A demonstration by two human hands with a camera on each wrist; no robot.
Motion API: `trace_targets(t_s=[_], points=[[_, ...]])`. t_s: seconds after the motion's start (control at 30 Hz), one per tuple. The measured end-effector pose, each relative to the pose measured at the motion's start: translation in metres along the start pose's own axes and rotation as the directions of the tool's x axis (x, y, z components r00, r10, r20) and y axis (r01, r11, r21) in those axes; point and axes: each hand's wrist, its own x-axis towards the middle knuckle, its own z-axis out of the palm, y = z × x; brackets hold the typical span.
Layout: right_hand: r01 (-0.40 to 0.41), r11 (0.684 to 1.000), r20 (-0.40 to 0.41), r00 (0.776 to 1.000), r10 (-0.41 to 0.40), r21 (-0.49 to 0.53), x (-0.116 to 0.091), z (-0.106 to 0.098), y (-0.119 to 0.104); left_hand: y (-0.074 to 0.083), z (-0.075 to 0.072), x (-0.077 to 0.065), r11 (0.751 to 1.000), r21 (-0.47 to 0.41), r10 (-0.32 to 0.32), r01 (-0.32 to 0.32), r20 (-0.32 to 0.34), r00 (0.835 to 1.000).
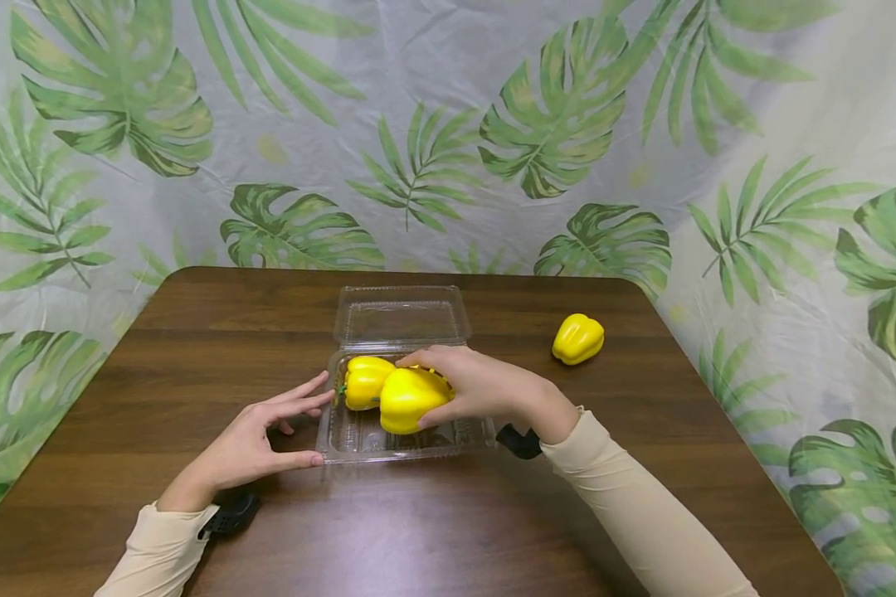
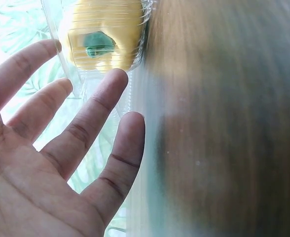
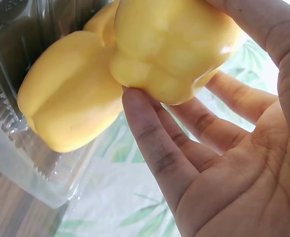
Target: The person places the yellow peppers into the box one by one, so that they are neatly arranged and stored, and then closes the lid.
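My right hand (image 1: 485,385) grips a yellow bell pepper (image 1: 411,402) between thumb and fingers, over a clear plastic clamshell container (image 1: 411,452). Inside the container, at its left, lies another yellow bell pepper (image 1: 364,381), its green stem facing left. The right wrist view shows a further yellow bell pepper (image 3: 68,94) in the container, beside the held one; the right hand largely hides it in the head view. My left hand (image 1: 250,439) has its fingers spread, fingertips right at the container's left wall. The container's lid (image 1: 403,319) is folded back, away from me.
A lone yellow bell pepper (image 1: 578,339) lies on the brown wooden table (image 1: 269,340), to the right of the container. Behind the table hangs a pale cloth (image 1: 433,91) printed with green leaves. Black wrist straps (image 1: 231,514) sit below both hands.
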Motion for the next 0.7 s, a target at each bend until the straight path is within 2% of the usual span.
trace_targets(t_s=[0.47, 0.7], points=[[-0.017, 0.991, 0.089, 0.996, 0.029, -0.134, 0.017, 0.007, -0.017, 0.0, 0.0, 0.0, 1.0, -0.002, 0.004, -0.004, -0.004, 1.0], [-0.008, 0.981, 0.1, 0.995, 0.028, -0.194, 0.022, 0.009, -0.023, 0.0, 0.0, 0.0, 1.0, -0.001, 0.004, -0.004, -0.004, 1.0]])
